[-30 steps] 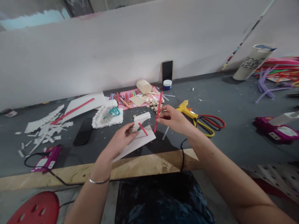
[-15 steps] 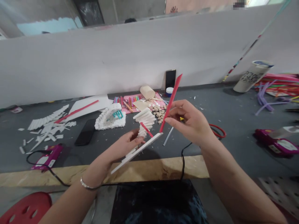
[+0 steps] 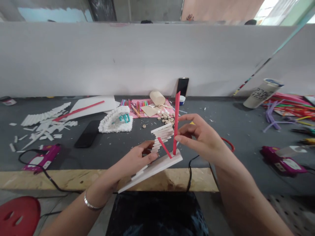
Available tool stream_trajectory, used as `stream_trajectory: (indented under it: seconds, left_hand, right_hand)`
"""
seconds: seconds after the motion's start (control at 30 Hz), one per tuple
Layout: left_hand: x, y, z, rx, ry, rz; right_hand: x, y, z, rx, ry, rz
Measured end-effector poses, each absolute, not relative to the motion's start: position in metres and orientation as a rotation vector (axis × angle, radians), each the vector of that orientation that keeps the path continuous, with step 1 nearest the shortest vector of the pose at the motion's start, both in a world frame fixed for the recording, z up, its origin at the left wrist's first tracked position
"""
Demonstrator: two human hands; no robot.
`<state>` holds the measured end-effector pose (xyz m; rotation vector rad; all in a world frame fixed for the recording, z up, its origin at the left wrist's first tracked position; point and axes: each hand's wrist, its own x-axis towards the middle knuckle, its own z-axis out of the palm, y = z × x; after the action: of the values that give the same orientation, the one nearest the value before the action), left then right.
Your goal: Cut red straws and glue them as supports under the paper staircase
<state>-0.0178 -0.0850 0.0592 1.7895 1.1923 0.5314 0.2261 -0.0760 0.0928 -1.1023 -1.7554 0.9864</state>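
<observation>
My left hand (image 3: 137, 160) grips a white foam board model (image 3: 154, 167), a flat base carrying a stack of white strips (image 3: 162, 134) and a short red strip (image 3: 164, 147) leaning on them. My right hand (image 3: 200, 139) pinches a long red strip (image 3: 176, 121) and holds it upright, its lower end resting on the base near the right edge. Both hands hover above the near edge of the grey table (image 3: 233, 131).
On the table lie a white foam arch with teal pieces (image 3: 115, 119), a black phone (image 3: 86, 137), cut white strips (image 3: 46, 126), a white sheet with a red strip (image 3: 91, 105), markers on pink cloth (image 3: 140, 106), two magenta tools (image 3: 40, 159) (image 3: 283, 160), and coloured straws (image 3: 292, 108). A red stool (image 3: 18, 214) stands lower left.
The red strip has swung from a slant to upright and its lower end has come down onto the base. The model has been lifted and tilted. The camera has tipped up.
</observation>
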Motion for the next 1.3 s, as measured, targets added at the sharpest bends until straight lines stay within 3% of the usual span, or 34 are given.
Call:
stream_trajectory:
  seconds: [0.9,1.07,1.3]
  left_hand:
    - [-0.029,-0.080,0.050,1.758,1.303,0.518]
    - [-0.041,-0.064,0.035,1.927,1.517,0.633]
    - [-0.055,-0.045,0.013,2.010,1.829,0.553]
  right_hand:
    - [0.213,-0.071,0.076,-1.152,-1.679,0.908]
    - [0.216,-0.056,0.056,-1.161,-1.511,0.866]
    - [0.209,-0.049,0.030,-1.133,-1.412,1.046]
